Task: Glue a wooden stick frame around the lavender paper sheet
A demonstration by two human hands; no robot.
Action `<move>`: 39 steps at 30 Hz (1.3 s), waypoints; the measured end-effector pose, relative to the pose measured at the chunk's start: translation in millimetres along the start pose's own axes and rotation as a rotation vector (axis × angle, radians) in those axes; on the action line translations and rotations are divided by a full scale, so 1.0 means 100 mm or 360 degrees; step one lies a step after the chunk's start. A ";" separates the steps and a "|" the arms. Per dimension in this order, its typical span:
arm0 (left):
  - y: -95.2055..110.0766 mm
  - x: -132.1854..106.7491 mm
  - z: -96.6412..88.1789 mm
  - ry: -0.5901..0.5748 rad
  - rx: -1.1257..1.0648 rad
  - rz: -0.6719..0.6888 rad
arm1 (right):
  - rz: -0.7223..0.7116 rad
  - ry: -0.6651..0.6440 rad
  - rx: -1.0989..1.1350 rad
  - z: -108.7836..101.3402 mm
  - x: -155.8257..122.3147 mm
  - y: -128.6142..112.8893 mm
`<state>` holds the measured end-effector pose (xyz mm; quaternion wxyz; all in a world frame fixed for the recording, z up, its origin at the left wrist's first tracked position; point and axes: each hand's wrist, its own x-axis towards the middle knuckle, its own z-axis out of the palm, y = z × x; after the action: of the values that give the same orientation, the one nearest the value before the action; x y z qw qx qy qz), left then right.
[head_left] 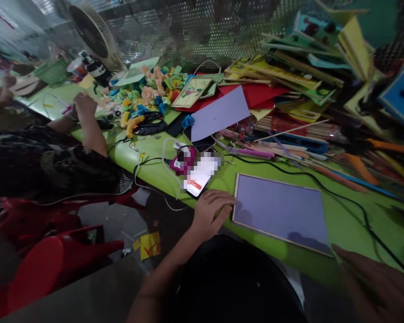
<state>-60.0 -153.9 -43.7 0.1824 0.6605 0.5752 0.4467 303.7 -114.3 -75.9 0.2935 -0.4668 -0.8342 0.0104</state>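
Observation:
A purple sheet (283,211) edged with thin wooden strips lies flat on the green table. My left hand (212,211) is at its left edge, fingers stretched out and loosely bent, with the fingertips at the wooden strip and nothing visible in the grasp. My right hand (373,278) is by the sheet's lower right corner, dark and smeared by motion. Whether it holds anything is unclear. Just beyond my left hand, a phone (195,186) with a lit, partly pixelated screen leans near a magenta object (183,160).
A black cable (289,172) runs behind the sheet. Farther back are a loose purple card (220,112), scissors (151,123), colored paper flowers (151,92) and a heap of framed cards (289,72). Another person's hand (85,105) is at the left. A red chair (37,273) stands below.

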 end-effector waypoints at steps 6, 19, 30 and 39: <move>0.07 0.31 -0.05 -0.0318 0.0360 -0.0027 | -0.0306 0.0045 0.0007 -0.04 0.12 -0.21; -0.09 0.75 0.11 -0.0591 0.0776 -0.0036 | -0.0423 -0.0043 -0.0068 -0.01 0.17 -0.22; -0.06 0.23 0.05 -0.0320 0.0704 -0.0006 | -0.0290 0.0008 -0.0214 0.11 0.41 -0.08; -0.09 0.02 0.01 -0.0240 0.0773 -0.0016 | -0.0306 0.0021 -0.0263 0.10 0.37 -0.07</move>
<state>-65.2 -148.9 -50.2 0.0630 0.7136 0.6537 0.2441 279.2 -86.6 -64.0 0.2590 -0.4075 -0.8711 -0.0897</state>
